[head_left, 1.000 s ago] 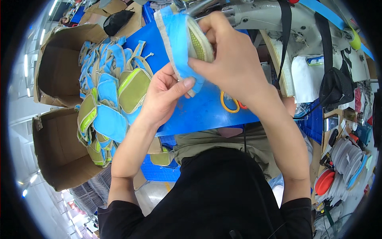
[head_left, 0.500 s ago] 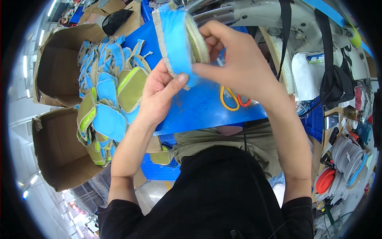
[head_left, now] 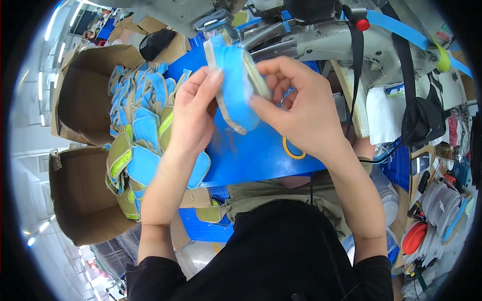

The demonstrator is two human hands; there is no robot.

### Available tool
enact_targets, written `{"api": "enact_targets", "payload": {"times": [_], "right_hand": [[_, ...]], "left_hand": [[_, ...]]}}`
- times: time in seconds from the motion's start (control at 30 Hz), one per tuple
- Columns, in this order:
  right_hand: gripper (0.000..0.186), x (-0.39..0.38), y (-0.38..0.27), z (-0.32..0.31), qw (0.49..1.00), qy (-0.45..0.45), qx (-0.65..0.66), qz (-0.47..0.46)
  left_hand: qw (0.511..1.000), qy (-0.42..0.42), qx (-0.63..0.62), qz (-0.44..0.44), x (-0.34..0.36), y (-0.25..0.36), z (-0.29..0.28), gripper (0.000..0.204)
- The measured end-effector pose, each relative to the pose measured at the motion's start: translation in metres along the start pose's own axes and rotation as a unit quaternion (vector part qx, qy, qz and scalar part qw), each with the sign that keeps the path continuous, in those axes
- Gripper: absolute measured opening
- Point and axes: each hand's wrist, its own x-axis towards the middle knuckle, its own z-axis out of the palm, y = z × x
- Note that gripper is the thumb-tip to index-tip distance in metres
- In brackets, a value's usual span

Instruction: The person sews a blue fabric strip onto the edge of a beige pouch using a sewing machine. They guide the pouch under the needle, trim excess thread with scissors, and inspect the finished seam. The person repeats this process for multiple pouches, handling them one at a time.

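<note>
Your left hand [head_left: 193, 118] and right hand [head_left: 296, 108] have their fingers clamped on a blue pad [head_left: 233, 83] above the blue worktop [head_left: 251, 155]; two open brown boxes [head_left: 75, 100] stand left, beside stacked pads [head_left: 138, 145].

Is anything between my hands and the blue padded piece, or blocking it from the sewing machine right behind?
Nothing visible. Both the left hand and right hand already grip the blue padded piece, and it sits directly before the sewing machine with no object between.
</note>
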Motion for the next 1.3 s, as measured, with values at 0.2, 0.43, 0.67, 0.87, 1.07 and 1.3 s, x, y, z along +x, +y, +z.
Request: {"api": "enact_targets", "payload": {"times": [0.2,0.43,0.67,0.87,1.07,1.3], "right_hand": [[0.029,-0.001,0.012,0.001,0.994,0.004,0.103,0.026],[0.023,-0.007,0.013,0.01,0.993,0.028,0.111,0.008],[0.021,-0.009,0.016,0.009,0.997,0.039,0.073,-0.003],[0.02,-0.009,0.021,0.013,0.997,0.03,0.072,0.018],[0.02,-0.011,0.019,0.019,0.994,0.032,0.099,0.041],[0.02,-0.014,0.014,0.021,0.987,0.019,0.153,0.053]], "left_hand": [[0.992,-0.019,-0.079,-0.097,0.014,0.02,0.012,0.029],[0.963,0.018,-0.194,-0.185,0.007,0.02,0.017,0.031],[0.982,0.027,-0.119,-0.143,0.008,0.02,0.027,0.021],[0.992,0.026,-0.055,-0.113,0.014,0.018,0.035,0.016],[0.992,0.026,-0.059,-0.112,0.018,0.017,0.03,0.019],[0.989,0.028,-0.055,-0.133,0.021,0.023,0.029,0.02]]}}
